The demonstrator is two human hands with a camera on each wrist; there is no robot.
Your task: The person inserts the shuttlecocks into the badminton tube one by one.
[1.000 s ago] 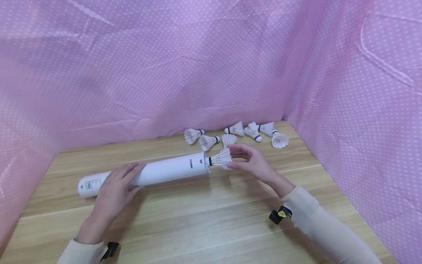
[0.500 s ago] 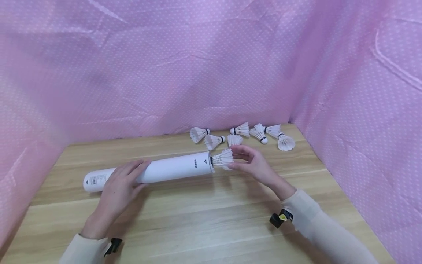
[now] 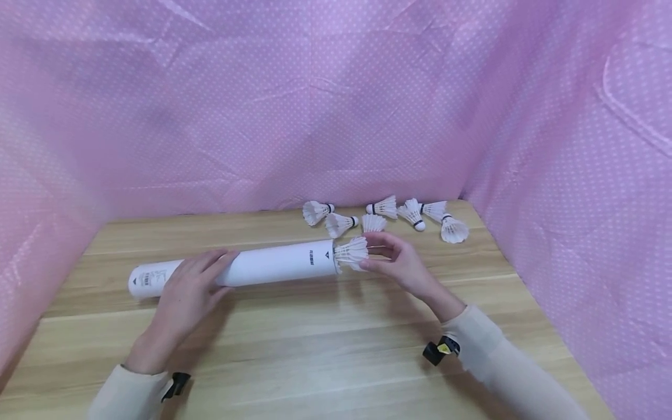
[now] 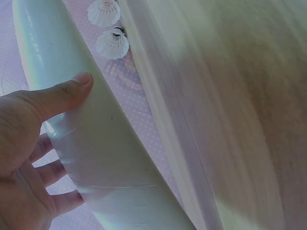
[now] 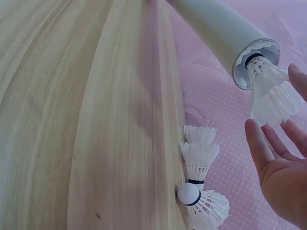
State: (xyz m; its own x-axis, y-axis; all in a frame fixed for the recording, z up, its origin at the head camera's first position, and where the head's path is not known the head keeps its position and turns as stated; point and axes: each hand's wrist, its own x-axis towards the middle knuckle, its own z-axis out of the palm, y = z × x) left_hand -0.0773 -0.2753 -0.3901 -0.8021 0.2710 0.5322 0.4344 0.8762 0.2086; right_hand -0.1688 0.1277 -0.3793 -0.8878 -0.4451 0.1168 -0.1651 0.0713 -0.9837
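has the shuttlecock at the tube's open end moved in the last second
Yes: that shuttlecock has shifted slightly left, further into the tube, judged against the resting shuttlecocks behind.

Left sleeve (image 3: 128, 395) and right sleeve (image 3: 517, 367): cream. Left wrist unit (image 3: 179, 384): black. Right wrist unit (image 3: 433, 353): black, with yellow patch (image 3: 444, 349).

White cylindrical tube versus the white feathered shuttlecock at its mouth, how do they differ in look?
The long white cylindrical tube has straight sides; the short white feathered shuttlecock flares outward. The tube bears dark printing, the shuttlecock a dark band. Both are mainly white.
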